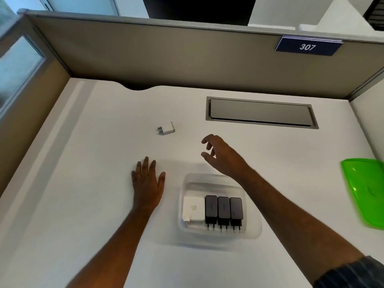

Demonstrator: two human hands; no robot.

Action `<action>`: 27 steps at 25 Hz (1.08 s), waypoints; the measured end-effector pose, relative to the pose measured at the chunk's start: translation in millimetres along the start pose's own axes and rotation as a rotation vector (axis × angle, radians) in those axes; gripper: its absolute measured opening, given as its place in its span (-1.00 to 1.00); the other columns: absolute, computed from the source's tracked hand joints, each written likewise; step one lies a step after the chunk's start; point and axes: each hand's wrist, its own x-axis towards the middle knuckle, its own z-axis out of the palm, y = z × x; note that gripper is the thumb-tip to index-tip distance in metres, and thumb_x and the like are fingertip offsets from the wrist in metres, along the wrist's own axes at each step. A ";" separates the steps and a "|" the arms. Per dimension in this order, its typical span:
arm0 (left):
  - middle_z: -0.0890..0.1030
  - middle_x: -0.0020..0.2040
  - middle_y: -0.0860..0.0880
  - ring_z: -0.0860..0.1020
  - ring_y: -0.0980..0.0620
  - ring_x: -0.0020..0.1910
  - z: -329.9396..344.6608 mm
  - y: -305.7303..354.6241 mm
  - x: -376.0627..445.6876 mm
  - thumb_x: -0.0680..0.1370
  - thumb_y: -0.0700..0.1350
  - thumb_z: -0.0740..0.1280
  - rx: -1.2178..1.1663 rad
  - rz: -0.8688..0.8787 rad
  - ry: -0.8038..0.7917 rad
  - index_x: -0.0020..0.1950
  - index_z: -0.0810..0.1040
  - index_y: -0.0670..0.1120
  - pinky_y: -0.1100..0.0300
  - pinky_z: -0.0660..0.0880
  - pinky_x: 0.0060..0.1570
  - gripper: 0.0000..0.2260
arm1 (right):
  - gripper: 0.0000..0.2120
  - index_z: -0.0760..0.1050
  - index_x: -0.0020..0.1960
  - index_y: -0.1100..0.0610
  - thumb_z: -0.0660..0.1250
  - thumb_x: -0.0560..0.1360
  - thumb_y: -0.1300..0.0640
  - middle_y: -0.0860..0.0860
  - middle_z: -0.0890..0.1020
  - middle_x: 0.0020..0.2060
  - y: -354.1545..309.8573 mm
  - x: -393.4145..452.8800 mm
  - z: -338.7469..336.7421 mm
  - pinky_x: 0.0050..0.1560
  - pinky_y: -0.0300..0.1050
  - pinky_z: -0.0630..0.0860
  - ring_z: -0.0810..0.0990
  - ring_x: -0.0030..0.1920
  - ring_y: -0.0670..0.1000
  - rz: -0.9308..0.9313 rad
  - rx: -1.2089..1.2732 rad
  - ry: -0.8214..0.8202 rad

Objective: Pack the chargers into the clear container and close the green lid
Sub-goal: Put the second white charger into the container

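Note:
The clear container (252, 232) sits on the white desk in front of me. Inside it lie a white square charger (194, 208) and three black chargers (223, 208) side by side, prongs toward me. A small white charger (166, 128) lies alone on the desk farther back. The green lid (365, 192) rests at the right edge. My left hand (148, 180) lies flat on the desk left of the container, fingers apart. My right hand (220, 152) hovers beyond the container, empty, fingers curled apart, to the right of the small charger.
A grey cable hatch (260, 112) is set into the desk at the back right. Beige partition walls (158, 57) close off the back and left, with a blue "307" sign (307, 46).

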 end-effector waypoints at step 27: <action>0.04 0.67 -0.08 -0.01 -0.12 0.65 29.7 -14.0 6.3 0.64 0.25 0.04 0.138 -0.002 0.055 0.65 0.04 -0.02 -0.18 0.00 0.59 -0.36 | -0.57 0.43 0.38 0.09 0.22 0.53 0.28 0.08 0.48 0.28 -21.3 183.2 92.4 0.14 0.11 0.51 0.46 0.25 0.20 -0.054 -0.338 -0.213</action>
